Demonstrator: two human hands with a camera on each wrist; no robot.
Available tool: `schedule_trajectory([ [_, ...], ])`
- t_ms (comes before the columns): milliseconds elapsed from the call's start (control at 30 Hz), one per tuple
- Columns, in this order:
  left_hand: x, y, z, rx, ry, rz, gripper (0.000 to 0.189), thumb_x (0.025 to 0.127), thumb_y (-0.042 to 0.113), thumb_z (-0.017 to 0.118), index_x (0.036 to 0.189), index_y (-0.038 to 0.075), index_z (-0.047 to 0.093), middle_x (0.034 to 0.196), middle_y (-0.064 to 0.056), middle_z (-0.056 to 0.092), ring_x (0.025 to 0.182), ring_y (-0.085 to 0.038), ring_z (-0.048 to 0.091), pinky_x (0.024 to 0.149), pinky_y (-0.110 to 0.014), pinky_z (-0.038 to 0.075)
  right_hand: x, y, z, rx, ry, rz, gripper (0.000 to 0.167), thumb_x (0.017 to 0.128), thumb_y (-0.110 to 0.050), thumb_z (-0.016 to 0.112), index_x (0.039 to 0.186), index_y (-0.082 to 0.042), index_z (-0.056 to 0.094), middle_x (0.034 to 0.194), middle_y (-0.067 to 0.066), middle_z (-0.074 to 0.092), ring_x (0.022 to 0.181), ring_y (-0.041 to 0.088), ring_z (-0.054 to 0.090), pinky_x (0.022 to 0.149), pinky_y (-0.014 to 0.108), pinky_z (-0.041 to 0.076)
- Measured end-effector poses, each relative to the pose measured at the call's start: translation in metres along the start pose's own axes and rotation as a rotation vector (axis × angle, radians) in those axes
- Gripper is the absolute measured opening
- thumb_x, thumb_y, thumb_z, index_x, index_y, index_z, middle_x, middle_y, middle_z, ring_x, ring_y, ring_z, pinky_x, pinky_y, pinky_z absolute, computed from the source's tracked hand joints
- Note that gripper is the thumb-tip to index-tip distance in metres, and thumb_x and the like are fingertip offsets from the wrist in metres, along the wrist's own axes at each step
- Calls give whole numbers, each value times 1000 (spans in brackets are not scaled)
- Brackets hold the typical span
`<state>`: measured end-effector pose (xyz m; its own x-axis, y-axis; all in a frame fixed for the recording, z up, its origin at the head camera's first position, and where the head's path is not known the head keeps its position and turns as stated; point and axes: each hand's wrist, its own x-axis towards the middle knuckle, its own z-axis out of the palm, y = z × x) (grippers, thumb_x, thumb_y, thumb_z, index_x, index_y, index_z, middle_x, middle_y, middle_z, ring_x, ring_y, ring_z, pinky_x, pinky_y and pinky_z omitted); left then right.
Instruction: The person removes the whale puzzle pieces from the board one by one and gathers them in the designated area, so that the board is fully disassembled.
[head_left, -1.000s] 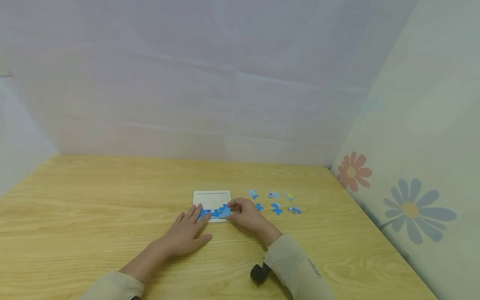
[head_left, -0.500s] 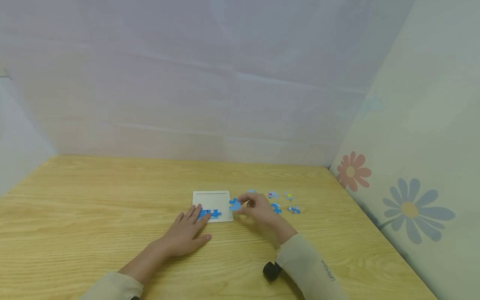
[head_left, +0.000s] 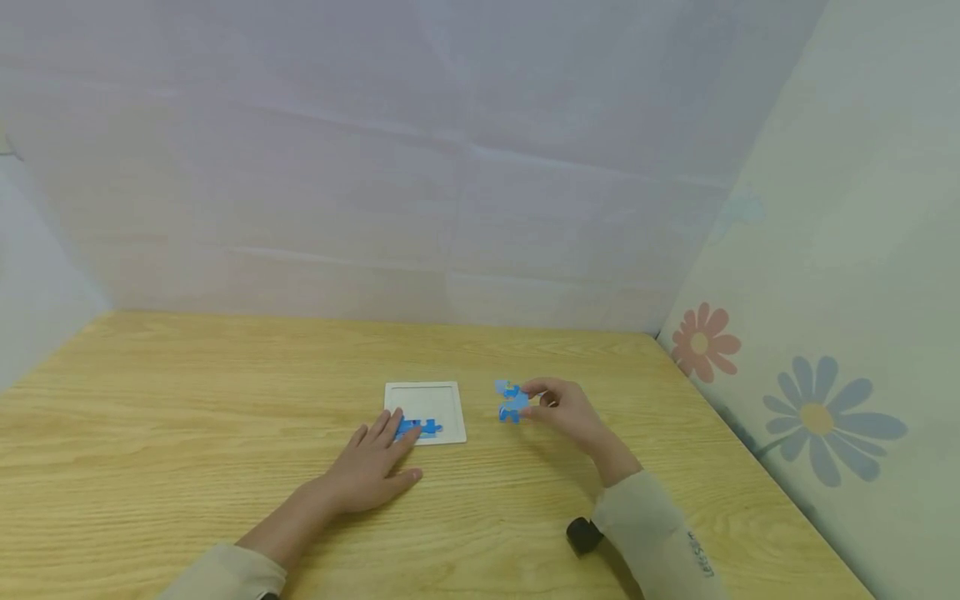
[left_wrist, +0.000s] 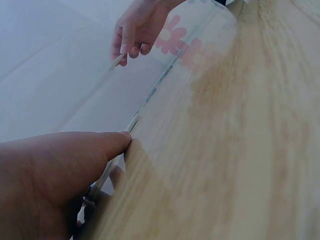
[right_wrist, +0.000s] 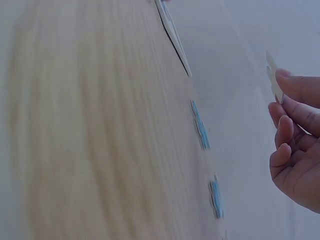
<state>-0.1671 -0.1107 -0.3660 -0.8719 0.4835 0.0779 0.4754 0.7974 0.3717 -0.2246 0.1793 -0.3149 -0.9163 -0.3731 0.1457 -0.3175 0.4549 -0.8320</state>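
My left hand (head_left: 371, 468) lies flat with its fingers spread over the lower left of a white puzzle tray (head_left: 431, 402). Under and beside those fingers are joined blue jigsaw pieces (head_left: 430, 428) along the tray's lower edge, partly hidden. To the right of the tray, my right hand (head_left: 573, 417) pinches a light blue jigsaw piece (head_left: 519, 401) between thumb and fingers. The right wrist view shows this puzzle piece (right_wrist: 274, 82) edge-on, raised above the table. In the head view it overlaps a loose jigsaw piece (head_left: 512, 389) lying behind it.
Loose pieces (right_wrist: 201, 126) lie on the wooden table (head_left: 225, 400) right of the tray, some hidden by the right hand in the head view. A pale wall (head_left: 300, 167) stands behind, and a flower-printed wall (head_left: 847, 250) runs along the right side.
My right hand has lifted the light blue jigsaw piece off the tray's lower right and carried it right, over the loose pieces. The left hand stays in place on the tray.
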Motion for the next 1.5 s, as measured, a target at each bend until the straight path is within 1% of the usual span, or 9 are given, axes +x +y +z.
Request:
schedule_trajectory([
  [100,0,0,0,1,-2,-4,59,88,41,43,134,6,30,138,-24,11,126,-37,6,95,-55,8,-4,4,-9,1,19,-6,29,78,-3,62,105,4,56,95,16,53,67,22,42,51,24,36],
  [333,0,0,0,6,-2,-11,59,88,41,43,134,6,31,138,-24,12,126,-37,6,95,-55,8,-10,40,-31,6,21,3,29,77,-11,65,104,-2,59,95,13,53,67,18,41,54,25,38],
  [400,0,0,0,4,2,-11,59,88,41,44,134,6,31,138,-24,12,126,-37,6,95,-55,8,-14,44,-36,2,26,5,29,77,-13,65,103,-2,59,96,11,54,68,18,42,56,26,40],
  [500,0,1,-2,3,7,-13,59,88,40,45,134,6,31,138,-24,13,126,-37,7,95,-55,9,-19,49,-41,8,29,11,30,77,-14,66,103,-1,59,100,11,54,69,19,44,59,32,42],
  [633,-1,1,-3,0,6,-17,58,87,39,45,134,6,32,138,-24,13,126,-37,7,95,-55,9,-25,55,-46,-4,33,40,31,76,-16,67,103,-2,60,98,9,55,70,20,47,61,38,43],
  [867,0,1,-2,-3,4,-12,59,88,40,44,134,7,32,138,-24,13,126,-37,6,96,-55,9,-36,68,-56,-15,38,49,32,75,-17,67,102,-1,60,99,9,55,72,20,46,60,34,44],
  [1000,0,0,-1,-3,2,-13,59,87,41,44,134,7,32,138,-24,12,126,-37,6,95,-55,9,-43,74,-59,7,45,95,33,75,-14,67,103,1,59,99,12,54,71,19,44,59,32,42],
  [1167,0,0,-2,3,-1,-14,59,87,40,44,134,7,31,138,-24,12,126,-37,6,96,-55,9,-48,79,-61,22,51,142,33,75,-11,66,104,3,58,97,13,54,66,18,44,52,28,40],
  [1500,-1,1,-2,5,3,-13,59,87,40,45,134,7,32,138,-24,13,126,-37,7,95,-55,9,-55,90,-64,2,34,155,27,76,-8,64,100,4,59,96,14,55,65,16,45,51,25,39],
])
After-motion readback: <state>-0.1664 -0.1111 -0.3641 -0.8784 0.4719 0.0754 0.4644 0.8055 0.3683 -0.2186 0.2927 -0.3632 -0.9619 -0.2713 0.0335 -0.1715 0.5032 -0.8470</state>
